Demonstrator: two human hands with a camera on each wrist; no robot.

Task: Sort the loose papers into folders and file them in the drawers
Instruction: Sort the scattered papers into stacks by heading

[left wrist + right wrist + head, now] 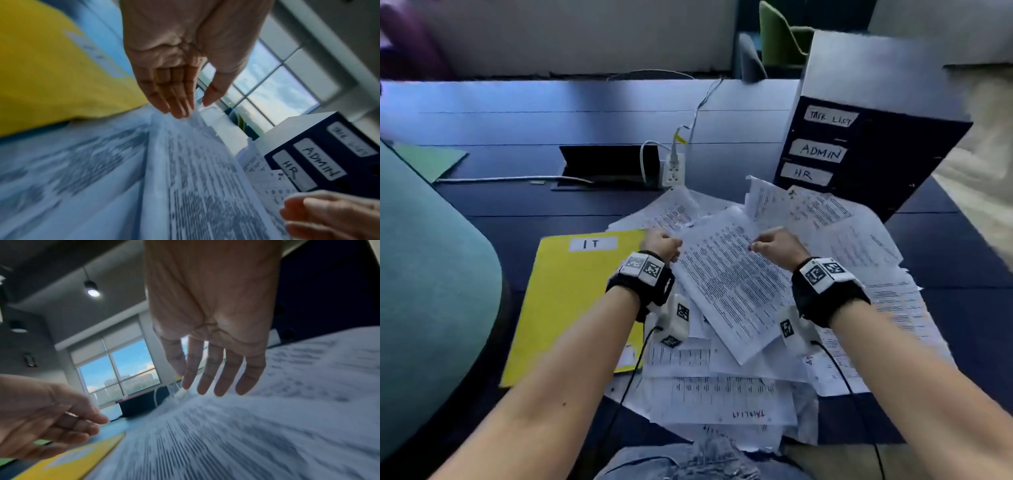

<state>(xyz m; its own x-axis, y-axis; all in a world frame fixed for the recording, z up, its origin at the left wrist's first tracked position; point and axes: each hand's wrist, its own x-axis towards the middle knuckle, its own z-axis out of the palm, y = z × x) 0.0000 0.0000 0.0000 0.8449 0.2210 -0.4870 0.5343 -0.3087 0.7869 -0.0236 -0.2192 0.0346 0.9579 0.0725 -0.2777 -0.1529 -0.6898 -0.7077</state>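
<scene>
Nearest me, my two hands hover over the loose papers (722, 394): the left hand (659, 245) with straight fingers touching the far-left corner of the top sheet (726, 284), the right hand (777, 246) relaxed above it, gripping nothing. I count one yellow IT folder (571, 308) flat on the bench (517, 113) left of the heap, and one drawer box (859, 150) with three labels behind it. The top sheet's long axis runs from near-right to far-left.

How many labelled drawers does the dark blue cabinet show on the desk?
3. On the drawer cabinet, the labels read top to bottom: TASK LIST, ADMIN, HR. Loose papers cover its base, so a lower drawer may be hidden.
</scene>
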